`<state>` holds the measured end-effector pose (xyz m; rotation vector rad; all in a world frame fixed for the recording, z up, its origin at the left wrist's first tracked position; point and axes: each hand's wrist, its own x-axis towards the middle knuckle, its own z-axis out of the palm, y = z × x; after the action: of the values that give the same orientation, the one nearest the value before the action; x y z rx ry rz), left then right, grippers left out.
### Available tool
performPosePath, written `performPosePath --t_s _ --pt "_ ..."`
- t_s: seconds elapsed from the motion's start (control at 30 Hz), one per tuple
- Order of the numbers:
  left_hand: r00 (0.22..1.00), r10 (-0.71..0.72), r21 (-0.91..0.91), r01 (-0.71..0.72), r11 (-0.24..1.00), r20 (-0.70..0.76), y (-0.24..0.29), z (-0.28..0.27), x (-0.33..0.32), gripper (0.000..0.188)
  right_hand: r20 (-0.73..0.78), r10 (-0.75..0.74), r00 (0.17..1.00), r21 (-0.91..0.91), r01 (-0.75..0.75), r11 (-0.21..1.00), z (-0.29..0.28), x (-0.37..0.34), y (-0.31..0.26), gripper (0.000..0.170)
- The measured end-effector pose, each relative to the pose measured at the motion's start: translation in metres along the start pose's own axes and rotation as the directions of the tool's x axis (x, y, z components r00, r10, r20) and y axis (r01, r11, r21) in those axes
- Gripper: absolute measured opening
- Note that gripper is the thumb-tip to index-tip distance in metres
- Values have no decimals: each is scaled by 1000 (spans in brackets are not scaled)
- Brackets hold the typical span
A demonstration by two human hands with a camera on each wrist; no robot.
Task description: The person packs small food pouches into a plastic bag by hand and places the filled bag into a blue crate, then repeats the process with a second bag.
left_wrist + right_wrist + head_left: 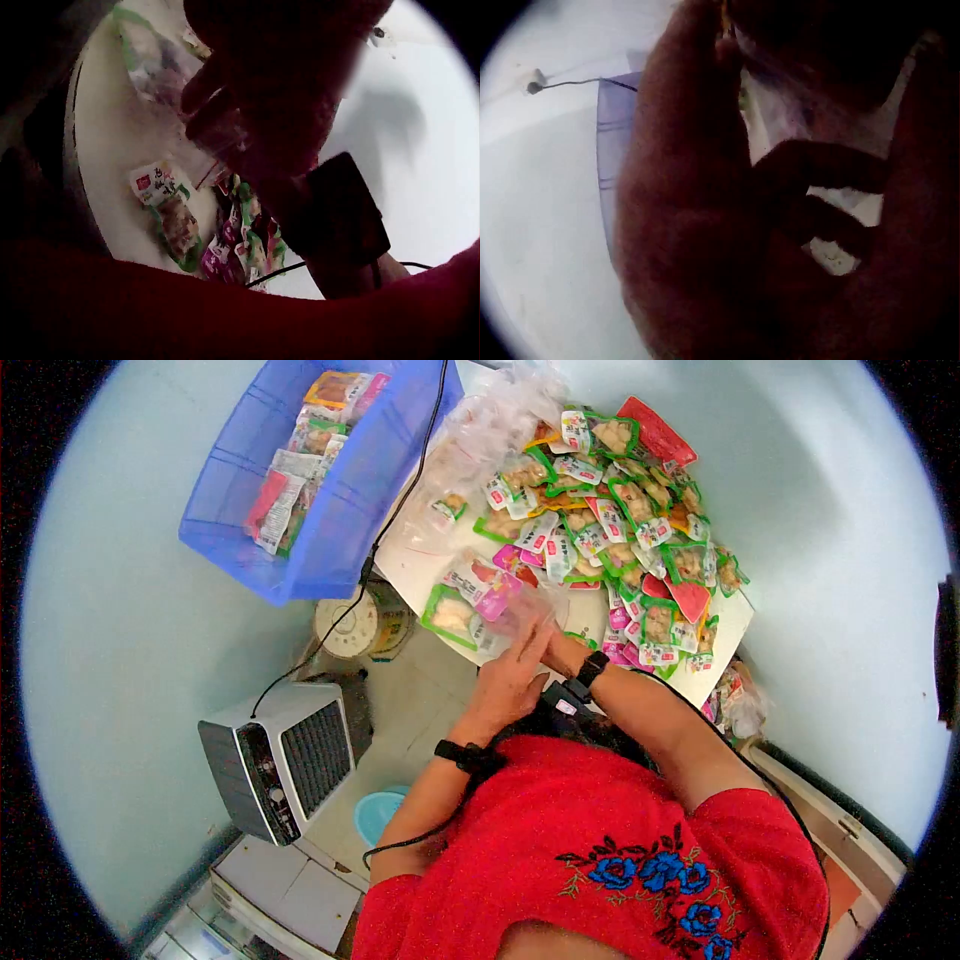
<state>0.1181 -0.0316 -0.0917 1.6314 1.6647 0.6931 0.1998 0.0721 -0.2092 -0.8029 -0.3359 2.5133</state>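
Note:
A clear plastic bag (pixel 525 610) lies at the table's near left edge, with a pink-and-white packet (pixel 480 585) and a green-edged packet (pixel 450 614) at its far end. My left hand (pixel 508 682) grips the bag's near end, its fingers angled up towards the right hand. Close against it, my right hand (pixel 566 652) pinches the same end; its fingertips are partly hidden in the head view. In the left wrist view, curled fingers hold thin plastic (pixel 217 139) above a loose packet (pixel 178 225). The right wrist view is dark, with bent fingers around the plastic.
Many snack packets (pixel 620 540) are heaped on the white table (pixel 735 622). More clear bags (pixel 480 440) lie at its back left. A blue crate (pixel 330 525) holding packets stands left, crossed by a black cable. Below are a round tub (pixel 350 628), an air cooler (pixel 315 745) and a turquoise basin (pixel 375 818).

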Motion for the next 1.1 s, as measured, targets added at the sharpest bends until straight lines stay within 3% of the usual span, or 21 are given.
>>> performPosePath --t_s 0.07,0.2,0.27,0.37,0.5,0.6,0.7,0.8,0.9,1.0,1.1 --pt "998 31 33 -29 999 -61 -10 3 -5 74 -41 -16 999 -116 12 993 -11 0 3 24" --pt "1000 4 107 -6 994 18 -15 -3 -13 67 -176 -38 984 -240 -5 971 -2 -19 -9 15" --pt "999 36 162 -33 986 -11 -21 2 -17 63 -274 -66 959 -417 -57 907 -17 -10 -4 14" --pt "993 -70 206 49 977 98 -16 2 -22 54 -319 -128 939 -549 -73 833 -21 -9 2 17" --pt "996 88 220 -86 972 -2 -32 25 -29 46 -236 -121 964 -535 -25 845 -16 -32 -3 21" --pt "970 244 332 -230 915 0 -44 34 -28 44 -356 -69 932 -485 -121 866 -2 -65 -20 19" --pt "937 336 457 -343 821 99 -35 29 -27 42 -385 -89 919 -824 -299 482 -5 -88 -61 22" --pt "924 320 545 -383 746 211 -10 22 -22 43 -25 -528 849 -993 -81 -84 -14 -90 -78 29" --pt "950 204 616 -308 725 235 1 33 -17 42 180 -542 821 -949 0 -315 -5 -81 -82 39" --pt "972 103 674 -221 705 211 -2 45 -13 31 442 -536 719 -857 164 -488 -20 -60 -69 37" --pt "975 57 670 -190 718 215 -7 44 -11 18 163 -483 861 -950 5 -311 -20 -53 -71 31"
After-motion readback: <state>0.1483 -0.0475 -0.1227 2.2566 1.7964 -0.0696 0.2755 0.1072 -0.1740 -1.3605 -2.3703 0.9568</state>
